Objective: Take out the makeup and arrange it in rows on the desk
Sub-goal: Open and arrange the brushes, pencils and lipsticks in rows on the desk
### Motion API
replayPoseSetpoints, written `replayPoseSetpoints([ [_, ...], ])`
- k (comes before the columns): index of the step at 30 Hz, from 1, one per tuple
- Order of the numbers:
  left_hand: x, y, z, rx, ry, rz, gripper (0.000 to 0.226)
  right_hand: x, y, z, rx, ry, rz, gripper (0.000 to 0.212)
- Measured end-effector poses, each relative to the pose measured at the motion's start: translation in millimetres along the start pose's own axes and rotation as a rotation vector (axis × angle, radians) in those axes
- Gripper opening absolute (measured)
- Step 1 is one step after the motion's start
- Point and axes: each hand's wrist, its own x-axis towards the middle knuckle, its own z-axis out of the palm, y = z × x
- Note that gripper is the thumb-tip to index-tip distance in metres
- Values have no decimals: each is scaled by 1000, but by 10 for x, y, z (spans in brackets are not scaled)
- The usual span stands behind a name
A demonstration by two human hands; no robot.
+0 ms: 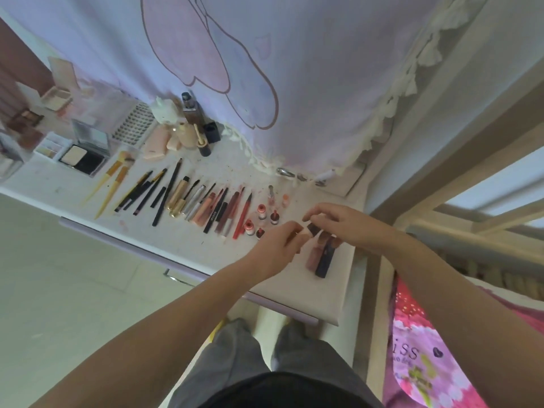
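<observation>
A white desk (309,290) holds a long row of makeup: two brushes (113,178), several pencils and liners (164,192), and lip tubes (217,213). Several small red-capped bottles (260,217) stand right of the row. My left hand (279,248) and my right hand (341,225) meet above the desk's right end. Together they pinch a small lipstick (310,230) with a pale end and a dark end. Under the hands lie a pink tube (313,256) and a dark tube (325,260) side by side.
Compacts and palettes (85,154) sit at the desk's back left, with bottles and a white figurine (164,111) behind the row. A lilac curtain (265,69) hangs behind the desk. A bed with pink bedding (426,363) lies to the right. My legs (265,363) stand below.
</observation>
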Motion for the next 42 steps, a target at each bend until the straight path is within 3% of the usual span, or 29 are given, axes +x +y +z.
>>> replayPoseSetpoints([
  [3, -28, -3, -14, 57, 22, 45, 20, -22, -98, -34, -207, -16, 93, 45],
  [7, -59, -46, -61, 126, 5, 91, 23, -147, -149, -98, -133, -92, 43, 16],
  [12, -81, -53, -112, 183, -14, 122, 28, -208, -192, -32, -203, -94, 170, 49],
  [14, -86, -16, -112, 206, -39, 127, 29, -231, -173, -30, -232, -80, 103, 35],
  [17, -99, 28, -150, 111, -224, 66, 28, -293, -99, -51, -216, -121, 24, 8],
  [19, -116, 28, -247, -63, -465, -39, 28, -333, 2, -93, -222, -119, 20, 9],
  [21, -152, -8, -333, -263, -587, -131, 28, -389, 111, -187, -193, -40, 19, 11],
  [25, -136, -16, -218, -443, -346, -174, 25, -468, 299, -298, 98, 109, 39, 14],
  [30, 187, 104, 79, -170, 29, -170, 36, -205, 452, -41, 244, 295, 80, 13],
  [32, 316, 109, 157, -62, 174, -150, 37, -68, 523, 64, 196, 381, 73, 9],
  [36, 485, 34, 313, -25, 348, -198, 32, 150, 628, 128, -66, 568, -13, 19],
  [42, 762, -34, 427, -291, 393, -277, 11, 580, 633, 167, -126, 626, -38, 19],
])
